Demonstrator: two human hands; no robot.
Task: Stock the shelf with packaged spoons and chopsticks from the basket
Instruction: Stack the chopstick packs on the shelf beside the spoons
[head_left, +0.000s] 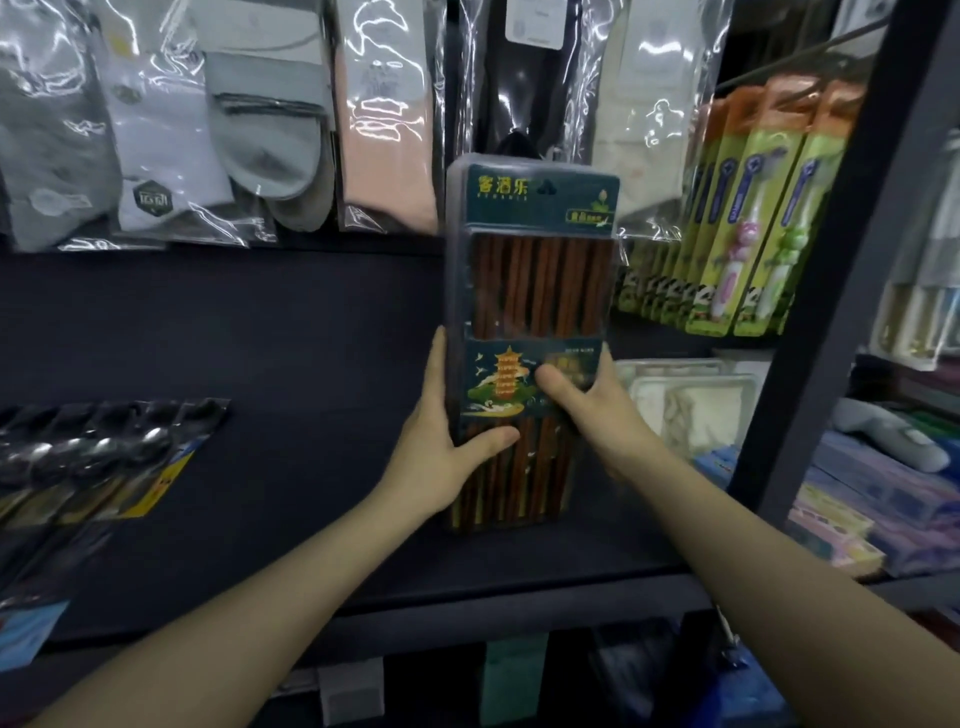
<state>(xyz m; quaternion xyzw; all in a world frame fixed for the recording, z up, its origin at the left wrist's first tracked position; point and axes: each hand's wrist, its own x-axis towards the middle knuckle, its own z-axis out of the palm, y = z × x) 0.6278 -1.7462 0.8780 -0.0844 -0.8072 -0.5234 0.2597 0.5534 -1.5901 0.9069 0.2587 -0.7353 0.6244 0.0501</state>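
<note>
Dark shelf (291, 332) mostly bare, backed by hanging bagged socks (218, 130) above. Boxed children's toothbrushes (748, 218) ranged at right. Packaged spoons (98, 457) laid flat at far left of the shelf. Pack of brown chopsticks (530, 332) held upright over the shelf's right half, gripped from both sides: left hand (441, 447) clasped on its lower left edge, right hand (587, 405) closed on its right edge, thumb (558, 387) across the printed label.

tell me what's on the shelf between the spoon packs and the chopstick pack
Nothing: in the head view the dark shelf is bare between the spoon packs and the chopstick pack.
</note>
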